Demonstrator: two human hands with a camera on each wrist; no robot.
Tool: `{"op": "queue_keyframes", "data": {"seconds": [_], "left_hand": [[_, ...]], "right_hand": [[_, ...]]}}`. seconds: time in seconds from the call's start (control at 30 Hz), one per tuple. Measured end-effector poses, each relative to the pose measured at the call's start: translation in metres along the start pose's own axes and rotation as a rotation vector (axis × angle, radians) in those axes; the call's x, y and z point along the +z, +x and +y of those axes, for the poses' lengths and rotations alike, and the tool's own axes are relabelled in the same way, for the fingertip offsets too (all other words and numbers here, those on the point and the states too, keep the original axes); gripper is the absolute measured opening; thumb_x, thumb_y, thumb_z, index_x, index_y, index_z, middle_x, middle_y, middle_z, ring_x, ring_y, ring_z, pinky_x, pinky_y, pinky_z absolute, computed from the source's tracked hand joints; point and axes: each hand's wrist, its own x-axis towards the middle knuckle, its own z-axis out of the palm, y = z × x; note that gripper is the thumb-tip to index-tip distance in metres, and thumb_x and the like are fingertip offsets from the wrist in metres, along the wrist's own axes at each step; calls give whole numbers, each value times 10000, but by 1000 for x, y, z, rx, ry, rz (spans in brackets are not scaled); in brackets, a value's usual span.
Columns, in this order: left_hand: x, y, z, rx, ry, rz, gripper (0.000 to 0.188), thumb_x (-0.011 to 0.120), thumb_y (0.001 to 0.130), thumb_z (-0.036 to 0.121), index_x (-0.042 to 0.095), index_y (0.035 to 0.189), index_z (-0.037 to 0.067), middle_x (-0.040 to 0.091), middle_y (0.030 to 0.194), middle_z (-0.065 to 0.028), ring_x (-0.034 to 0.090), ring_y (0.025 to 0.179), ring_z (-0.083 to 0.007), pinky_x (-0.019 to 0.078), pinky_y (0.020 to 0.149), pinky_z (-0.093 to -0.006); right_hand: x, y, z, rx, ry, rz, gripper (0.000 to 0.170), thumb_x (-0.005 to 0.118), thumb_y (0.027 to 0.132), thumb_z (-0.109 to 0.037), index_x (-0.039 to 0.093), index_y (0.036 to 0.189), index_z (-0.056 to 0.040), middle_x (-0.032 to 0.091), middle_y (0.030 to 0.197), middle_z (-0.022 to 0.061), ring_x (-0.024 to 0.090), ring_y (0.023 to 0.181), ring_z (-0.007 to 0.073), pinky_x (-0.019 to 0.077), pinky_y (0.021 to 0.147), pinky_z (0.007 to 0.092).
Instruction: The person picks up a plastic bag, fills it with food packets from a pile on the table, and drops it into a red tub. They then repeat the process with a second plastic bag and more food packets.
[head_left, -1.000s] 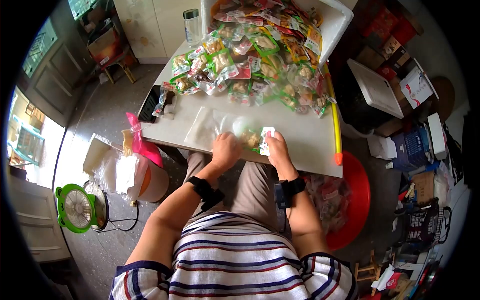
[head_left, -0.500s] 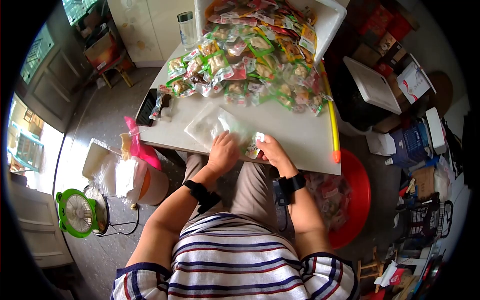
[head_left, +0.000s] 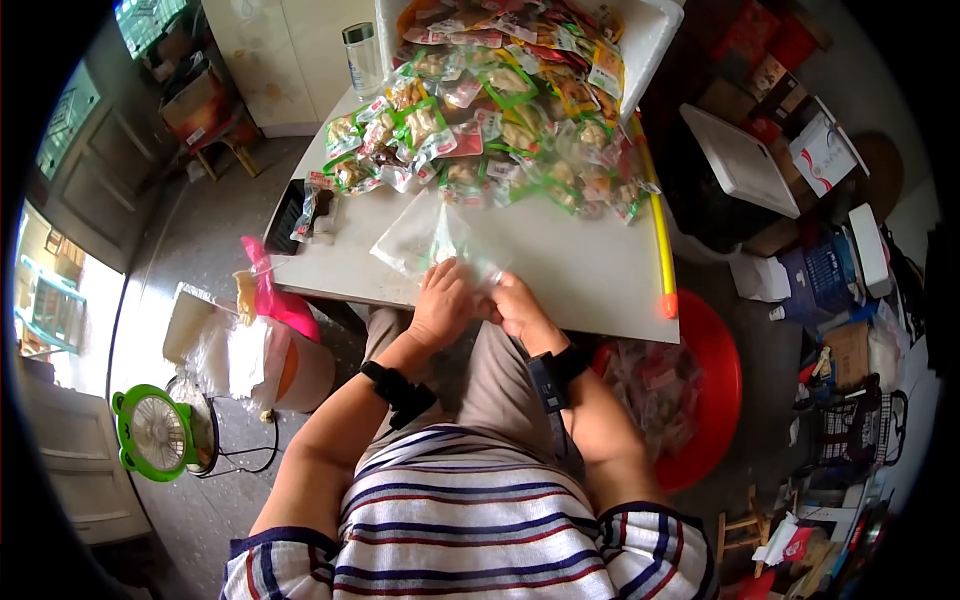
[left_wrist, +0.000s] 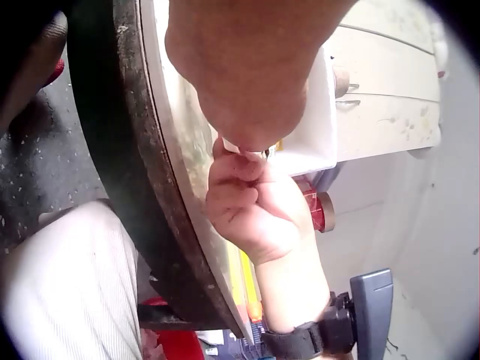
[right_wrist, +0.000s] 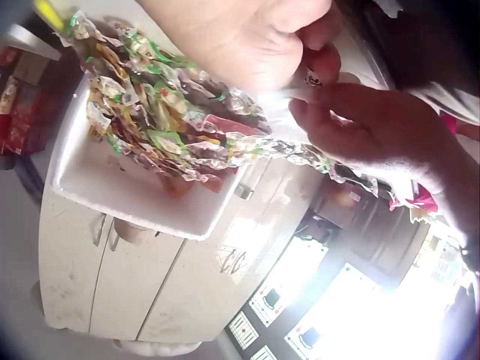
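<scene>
Over the table's near edge, my left hand (head_left: 443, 303) pinches a clear plastic bag (head_left: 405, 243), which lies spread on the tabletop. My right hand (head_left: 518, 303) is drawn up against the left one, its fingers curled round a small printed food packet (right_wrist: 312, 79); a corner of it peeks out between the fingers in the right wrist view. Most of that packet is hidden by the hands. In the left wrist view, the right hand (left_wrist: 255, 210) shows its curled fingers right at the left hand (left_wrist: 240, 82).
A heap of sealed snack packets (head_left: 420, 125) spills from a white foam box (head_left: 655, 50) at the table's back. A yellow stick (head_left: 655, 230) lies along the right edge. At left are a black tray (head_left: 283, 215) and a jar (head_left: 362, 65). A red basin (head_left: 725, 400) stands below.
My right hand has moved left with the packet until it meets the left hand, and the packet has gone out of sight in the head view. The left hand stays at the bag.
</scene>
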Motion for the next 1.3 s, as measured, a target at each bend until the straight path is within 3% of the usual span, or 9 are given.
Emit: {"op": "queue_keyframes", "data": {"seconds": [0.13, 0.23, 0.33, 0.63, 0.77, 0.87, 1.07, 1.2, 1.3], "left_hand": [[-4, 4, 7, 27, -48, 1, 190, 508, 646, 17, 505, 834, 41, 506, 974, -111, 436, 993, -336, 334, 848, -411], [-5, 4, 8, 50, -61, -8, 190, 509, 648, 12, 502, 836, 39, 516, 945, -114, 443, 983, -331, 346, 842, -401], [-2, 5, 6, 16, -31, -2, 172, 506, 655, 7, 498, 824, 32, 522, 920, -119, 457, 963, -327, 363, 827, -396], [14, -3, -15, -30, -128, -26, 173, 527, 670, 91, 497, 837, 58, 513, 940, -110, 464, 935, -310, 369, 804, -388], [6, 3, -9, -41, 3, -109, 231, 590, 646, 167, 513, 835, 61, 526, 934, -107, 476, 919, -293, 372, 795, -399], [11, 0, -11, -49, 115, -145, 256, 595, 638, 235, 521, 827, 78, 525, 949, -74, 470, 928, -268, 355, 789, -391], [14, 1, -15, -29, 113, -72, 200, 552, 649, 221, 514, 796, 92, 518, 915, -48, 465, 894, -248, 356, 757, -385], [16, -1, -16, -56, 145, -92, 182, 555, 649, 194, 522, 790, 84, 526, 930, -46, 469, 913, -238, 360, 759, -373], [16, -1, -18, -43, 149, -80, 178, 541, 646, 182, 521, 790, 80, 526, 921, -46, 470, 911, -231, 367, 750, -358]], "right_hand": [[2, 6, 0, -81, 184, 194, 54, 459, 745, -60, 497, 782, -68, 470, 522, 15, 443, 391, 98, 316, 320, 208], [-2, 19, 7, -52, 161, -5, 83, 434, 726, -24, 490, 779, -53, 489, 564, 44, 464, 422, 114, 343, 335, 218], [-1, 34, 13, -95, 217, 171, 123, 413, 708, 8, 491, 797, -26, 509, 619, 76, 485, 444, 145, 373, 354, 234], [16, 40, 11, -371, 631, 77, 155, 395, 704, 32, 496, 821, 20, 528, 749, 90, 534, 612, 185, 457, 516, 267], [-21, 35, 15, -218, 177, -191, 145, 454, 750, -49, 500, 870, 18, 534, 754, 85, 546, 626, 159, 463, 539, 257], [-43, 10, -24, -42, -233, -29, 164, 487, 758, -123, 507, 868, -4, 546, 754, 71, 553, 624, 144, 457, 518, 254], [-136, 73, -43, -883, -1228, 850, 366, 600, 676, -210, 477, 946, 4, 531, 924, 151, 504, 873, 278, 420, 714, 384], [-119, 72, -75, -379, -1404, 962, 376, 573, 673, -253, 475, 967, -39, 479, 1005, 142, 428, 1005, 304, 396, 762, 435], [-130, 87, -72, -354, -1510, 991, 317, 521, 697, -249, 495, 952, -63, 477, 1027, 141, 437, 988, 314, 407, 724, 457]]}}
